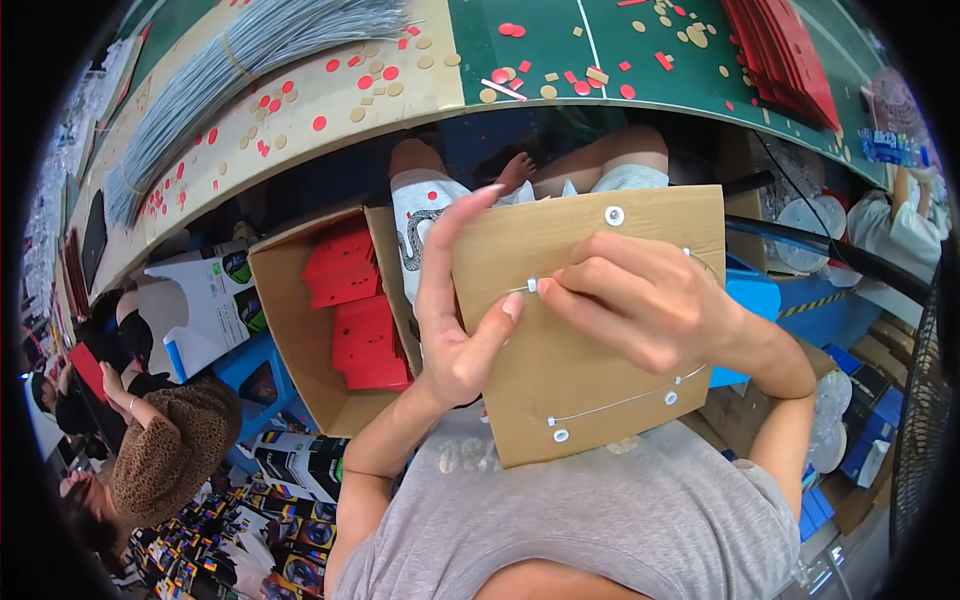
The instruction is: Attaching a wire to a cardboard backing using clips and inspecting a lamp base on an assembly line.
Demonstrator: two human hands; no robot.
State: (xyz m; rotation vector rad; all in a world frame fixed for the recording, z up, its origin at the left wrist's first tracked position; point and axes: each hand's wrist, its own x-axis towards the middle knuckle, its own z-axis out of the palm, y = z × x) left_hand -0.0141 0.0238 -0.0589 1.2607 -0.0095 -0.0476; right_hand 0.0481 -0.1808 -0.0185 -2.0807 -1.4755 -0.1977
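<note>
A brown cardboard panel [610, 355] leans upright against my body over my lap. My left hand [462, 335] grips its left edge, thumb on the front face and index finger stretched up along the side. The fingertips of my right hand [650, 300] pinch a small white plastic piece [532, 285] at the panel's upper left, where a thin wire end shows beside my left thumb. Lower down, another thin wire [615, 404] runs across the face between small white pieces. Round white washers sit near the top [614, 215] and bottom [560, 436].
Ahead stands a long table [430, 95] with a tied bundle of grey wires [230, 80], scattered red and tan cardboard bits, and red folded sheets [785, 60]. Left of me, an open carton [275, 310] holds red sheets [360, 325]. A person [175, 455] sits at far left; a black fan guard [915, 430] is at right.
</note>
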